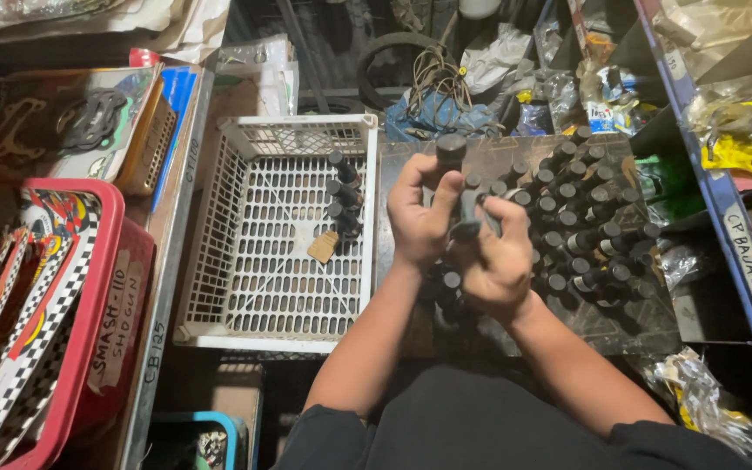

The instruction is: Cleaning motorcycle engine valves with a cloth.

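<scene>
Left hand [419, 218] clamped on dark cylindrical metal part [451, 150], held upright above dark surface [411, 157]. Right hand [500, 259] closed round second dark part [466, 228], touching left. Many similar parts [580, 226] stand right; few lie in white plastic lattice crate [276, 235].

L hand [419, 213] & R hand [500, 257] grip dark cylindrical part [453, 165] beside white plastic crate [276, 231].

1. The crate [276, 235] is white.
2. The little caps [580, 209] on the desk [411, 165] are black.
3. The bin [97, 261] at the left is red.
4. The sheets [10, 348] inside it have black and white checks.
</scene>
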